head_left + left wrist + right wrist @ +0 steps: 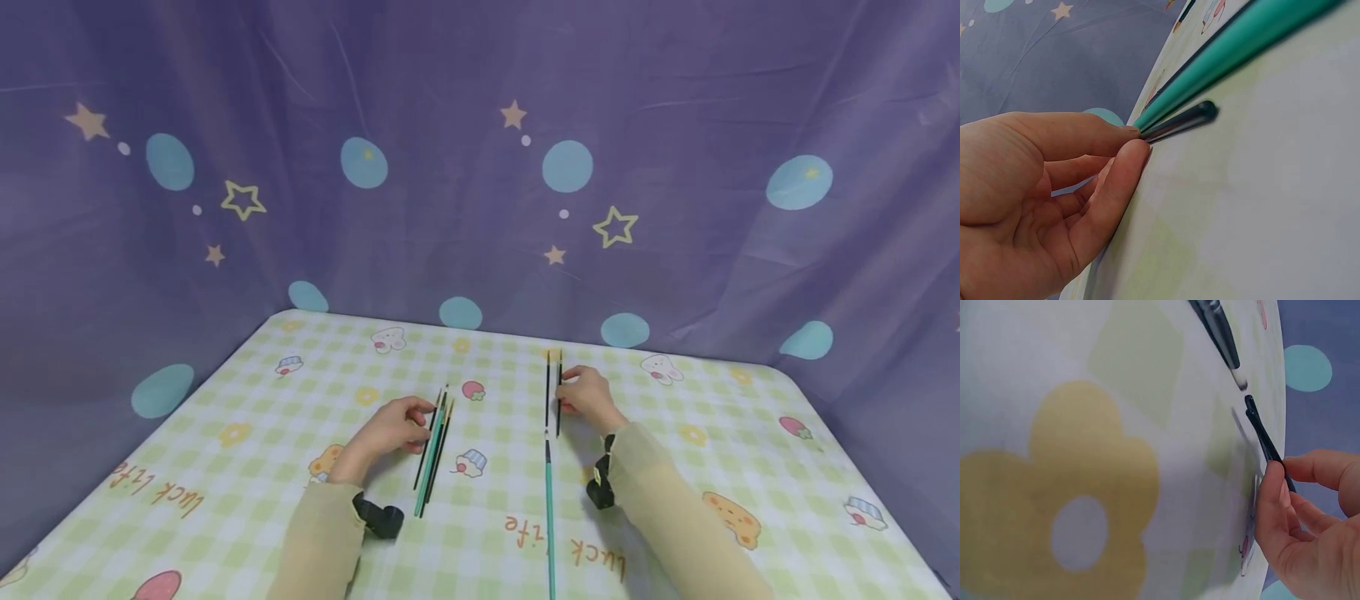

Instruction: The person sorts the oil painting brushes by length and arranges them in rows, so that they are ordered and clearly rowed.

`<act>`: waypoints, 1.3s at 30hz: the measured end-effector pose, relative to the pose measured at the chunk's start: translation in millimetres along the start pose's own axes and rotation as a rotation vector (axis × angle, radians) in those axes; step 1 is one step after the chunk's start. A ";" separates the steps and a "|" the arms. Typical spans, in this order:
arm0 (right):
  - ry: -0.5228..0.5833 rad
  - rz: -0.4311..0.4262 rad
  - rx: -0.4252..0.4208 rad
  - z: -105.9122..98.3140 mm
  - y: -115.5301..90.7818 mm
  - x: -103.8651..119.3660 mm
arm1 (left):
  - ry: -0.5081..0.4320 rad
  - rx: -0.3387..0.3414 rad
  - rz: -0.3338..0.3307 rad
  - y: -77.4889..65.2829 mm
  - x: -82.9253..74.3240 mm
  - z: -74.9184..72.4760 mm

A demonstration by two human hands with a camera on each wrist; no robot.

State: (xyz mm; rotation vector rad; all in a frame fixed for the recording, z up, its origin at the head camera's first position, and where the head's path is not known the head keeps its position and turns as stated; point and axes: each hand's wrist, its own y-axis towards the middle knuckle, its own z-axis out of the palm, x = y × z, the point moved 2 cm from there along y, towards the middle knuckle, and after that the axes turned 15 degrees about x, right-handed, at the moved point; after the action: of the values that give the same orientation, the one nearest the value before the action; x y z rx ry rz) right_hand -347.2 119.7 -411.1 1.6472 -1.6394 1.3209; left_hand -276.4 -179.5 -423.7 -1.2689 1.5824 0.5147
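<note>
My left hand is at a loose bunch of paintbrushes, black and green. Thumb and forefinger pinch a thin black paintbrush at the bunch's left side, while a thick green paintbrush runs close alongside. Farther right, my right hand pinches another thin black paintbrush between thumb and fingertips. A second black paintbrush lies parallel, just left of it. Below that pair stretches a long green paintbrush, its bristle end pointing toward their handle ends.
A green-and-white checked cloth printed with fruit and cupcakes covers the table. Behind it hangs a purple curtain with stars and blue ovals. Dark wrist cameras sit below both hands, under pale sleeves.
</note>
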 end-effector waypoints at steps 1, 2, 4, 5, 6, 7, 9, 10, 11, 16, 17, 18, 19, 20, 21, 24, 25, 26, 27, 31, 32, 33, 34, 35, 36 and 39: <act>0.008 -0.002 -0.002 -0.2 1.2 -1.0 | -0.001 0.000 0.001 0.2 0.0 0.1; 0.019 -0.006 -0.004 -0.2 2.4 -1.8 | -0.001 0.001 0.002 0.5 0.0 0.1; 0.034 -0.015 -0.005 -0.1 4.3 -2.9 | -0.001 -0.001 0.005 1.1 0.3 0.0; 0.039 -0.021 -0.005 -0.1 5.4 -3.4 | 0.003 -0.001 0.008 1.3 0.3 0.0; 0.044 -0.023 -0.005 0.0 6.3 -3.8 | 0.000 -0.004 0.007 1.5 0.4 0.2; 0.043 -0.024 -0.003 0.1 7.0 -3.9 | -0.001 -0.006 0.005 1.9 0.7 0.5; 0.036 -0.017 -0.006 0.1 8.5 -4.1 | 0.002 -0.009 0.004 2.2 1.2 0.8; 0.034 -0.012 -0.008 0.0 9.2 -4.2 | 0.005 -0.009 0.004 2.2 1.4 1.0; 0.030 -0.006 -0.010 -0.2 10.1 -4.4 | 0.006 -0.010 0.003 2.2 1.6 1.2; 0.024 0.008 -0.017 -0.8 13.7 -4.9 | 0.008 -0.017 -0.002 2.8 3.1 1.6; 0.022 0.008 -0.018 -0.7 14.4 -4.9 | 0.007 -0.020 -0.004 2.8 3.1 1.6; 0.015 0.008 -0.020 -0.6 15.0 -4.9 | 0.007 -0.021 -0.005 3.0 3.3 1.5; 0.004 0.008 -0.022 -0.5 15.8 -5.1 | 0.006 -0.022 -0.006 3.1 3.5 1.4; -0.012 0.008 -0.027 -0.4 16.5 -5.3 | 0.007 -0.021 -0.005 3.2 3.6 1.3; -0.032 0.012 -0.035 -0.2 17.0 -5.4 | 0.007 -0.021 -0.003 3.4 3.8 1.2; -0.092 0.027 -0.053 0.6 18.5 -5.7 | 0.013 -0.018 0.005 3.4 3.8 1.0; -0.108 0.033 -0.059 0.7 18.4 -5.7 | 0.014 -0.016 0.009 3.3 3.7 1.2; -0.120 0.037 -0.064 0.8 18.3 -5.8 | 0.015 -0.015 0.012 3.4 3.6 1.3; -0.131 0.042 -0.069 0.9 18.1 -5.6 | 0.014 -0.014 0.013 3.5 3.5 1.5; -0.138 0.042 -0.075 0.5 16.6 -5.8 | 0.010 -0.012 0.015 4.0 3.4 1.8; -0.137 0.038 -0.075 0.3 15.9 -5.8 | 0.007 -0.012 0.012 4.3 3.5 1.9; -0.135 0.036 -0.077 0.3 15.1 -5.6 | 0.005 -0.012 0.011 4.5 3.7 1.9; -0.139 0.033 -0.078 0.5 14.0 -5.1 | 0.004 -0.013 0.008 4.6 3.9 1.9; -0.151 0.027 -0.084 0.7 12.9 -4.3 | 0.005 -0.012 0.006 4.7 4.1 1.8; -0.165 0.021 -0.091 1.3 11.6 -3.1 | 0.002 -0.012 0.003 4.9 4.4 1.7; -0.235 -0.009 -0.127 4.6 7.4 3.3 | -0.003 -0.015 -0.002 4.9 5.0 1.1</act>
State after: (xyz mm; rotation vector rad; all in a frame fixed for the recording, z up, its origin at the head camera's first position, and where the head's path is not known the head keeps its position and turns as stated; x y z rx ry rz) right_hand -353.4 112.9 -412.5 1.7833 -1.8065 1.0265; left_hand -280.0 -179.3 -429.8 -1.2800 1.5781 0.5278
